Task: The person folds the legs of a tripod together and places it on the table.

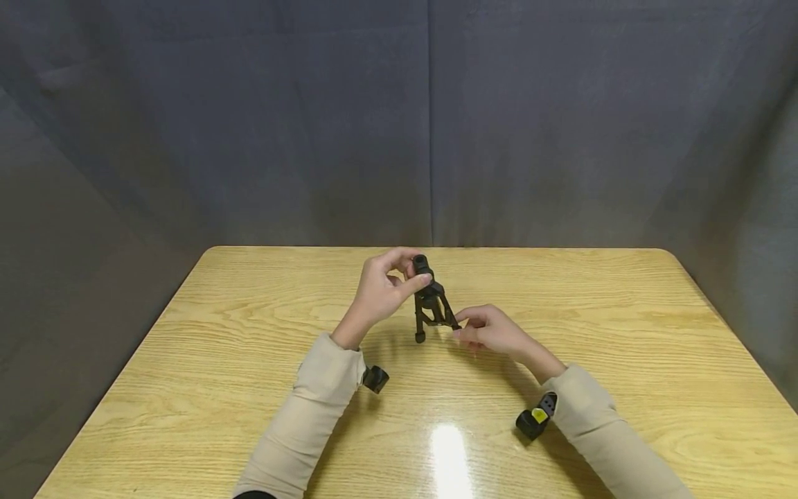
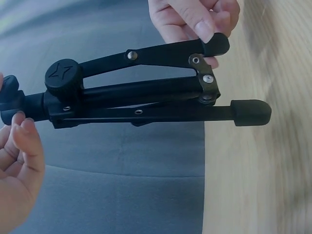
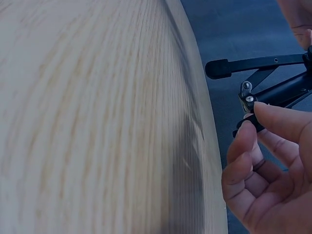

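A small black tripod (image 1: pixel 436 303) is held above the table, its legs partly spread and pointing down. My left hand (image 1: pixel 388 284) grips its top end between thumb and fingers. With thumb and fingertips my right hand (image 1: pixel 492 331) pinches the rubber foot of one leg. The left wrist view shows the tripod (image 2: pixel 141 97) lengthwise, with a round knob on its side, metal rivets and hinged braces near the feet. In the right wrist view the fingers of my right hand (image 3: pixel 273 175) hide most of the pinched foot, while another leg sticks out freely.
A light wooden table (image 1: pixel 249 388) with rounded far corners lies beneath both hands. Grey cloth (image 1: pixel 312 125) hangs behind it and at the sides. Small black cameras are strapped at both wrists, below the beige sleeves (image 1: pixel 330 395).
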A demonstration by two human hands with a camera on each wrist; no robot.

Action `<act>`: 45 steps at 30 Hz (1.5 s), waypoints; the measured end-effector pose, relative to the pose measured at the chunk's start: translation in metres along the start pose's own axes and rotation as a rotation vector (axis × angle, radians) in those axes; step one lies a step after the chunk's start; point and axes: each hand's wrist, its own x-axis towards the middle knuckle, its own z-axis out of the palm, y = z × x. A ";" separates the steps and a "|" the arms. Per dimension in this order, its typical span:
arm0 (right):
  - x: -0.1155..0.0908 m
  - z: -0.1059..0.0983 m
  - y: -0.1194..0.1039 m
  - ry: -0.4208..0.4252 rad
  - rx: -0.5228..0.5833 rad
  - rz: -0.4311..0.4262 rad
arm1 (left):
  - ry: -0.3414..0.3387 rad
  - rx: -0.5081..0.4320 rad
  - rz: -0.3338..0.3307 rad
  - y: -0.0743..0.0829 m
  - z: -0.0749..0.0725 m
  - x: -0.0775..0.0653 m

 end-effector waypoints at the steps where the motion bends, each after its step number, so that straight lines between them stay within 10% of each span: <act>1: 0.000 -0.001 0.000 0.001 0.005 -0.001 | 0.003 -0.007 0.001 0.001 0.000 0.000; 8: -0.003 -0.003 -0.001 0.018 0.030 0.007 | 0.036 -0.029 0.015 0.027 -0.003 -0.006; 45: 0.000 -0.004 0.006 0.033 0.169 0.156 | 0.095 -0.224 -0.054 0.019 0.004 -0.013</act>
